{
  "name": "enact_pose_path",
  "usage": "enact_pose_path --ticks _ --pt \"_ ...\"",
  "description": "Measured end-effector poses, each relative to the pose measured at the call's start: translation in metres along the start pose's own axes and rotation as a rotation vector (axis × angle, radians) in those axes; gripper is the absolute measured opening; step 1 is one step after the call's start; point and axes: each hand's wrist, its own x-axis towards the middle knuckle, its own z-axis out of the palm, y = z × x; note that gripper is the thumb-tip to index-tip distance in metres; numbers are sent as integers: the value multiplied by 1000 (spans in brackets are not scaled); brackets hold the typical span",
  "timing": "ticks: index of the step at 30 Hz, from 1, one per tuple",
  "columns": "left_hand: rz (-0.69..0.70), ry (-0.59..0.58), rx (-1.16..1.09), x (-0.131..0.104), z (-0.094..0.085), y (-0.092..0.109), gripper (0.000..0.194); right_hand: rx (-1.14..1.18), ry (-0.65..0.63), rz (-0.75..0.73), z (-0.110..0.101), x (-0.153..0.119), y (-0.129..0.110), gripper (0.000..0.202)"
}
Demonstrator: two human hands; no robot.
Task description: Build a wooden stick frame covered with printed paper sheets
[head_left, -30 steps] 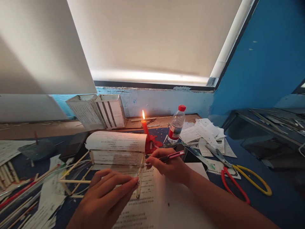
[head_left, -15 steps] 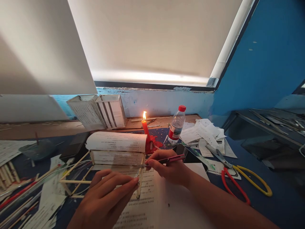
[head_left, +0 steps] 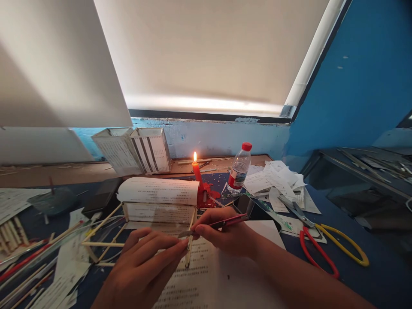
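Note:
My right hand (head_left: 219, 229) is closed round a slim craft knife (head_left: 230, 220) with a dark pink handle. Its metal blade points left, over the end of a frame of thin wooden sticks (head_left: 190, 244). The thumb and fingers of my left hand (head_left: 151, 253) pinch that frame near an upright stick at its right end. Part of the frame is hidden behind my left hand. A printed sheet (head_left: 159, 190) curls up from the frame's back, and more printed paper (head_left: 193, 287) lies beneath. Just behind the work, a red candle (head_left: 197, 171) burns in melted wax.
A water bottle (head_left: 238, 171) stands behind a dark phone (head_left: 249, 206). Scissors (head_left: 317, 225) with red and yellow handles lie at right near paper scraps (head_left: 280, 180). Two paper-covered boxes (head_left: 151, 150) stand at the back. Loose sticks (head_left: 28, 274) lie at left.
The knife blade has moved slightly down and toward me along the upright stick, with my right hand. My left hand keeps its hold on the frame.

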Motion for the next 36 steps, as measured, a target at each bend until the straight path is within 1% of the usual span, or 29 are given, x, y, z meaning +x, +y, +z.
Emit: enact_pose_path --ticks 5,10,11,15,20,27,36 --pt "19 -5 4 1 -1 1 30 -67 78 -30 -5 1 -1 19" --pt "33 6 -2 4 -1 2 29 -56 -6 -13 -1 0 -2 19" --pt "30 6 -4 5 -1 2 29 -62 -2 -22 0 -1 -2 19" --pt "23 -1 -2 6 0 3 28 -115 84 -39 -4 1 0 21" --pt "37 8 -9 5 0 2 29 -113 58 -33 -8 0 0 17" --pt "33 2 -1 4 -1 2 27 -117 101 -27 -6 1 4 22" --pt "32 2 16 10 -3 5 24 -61 106 -27 -6 1 1 20"
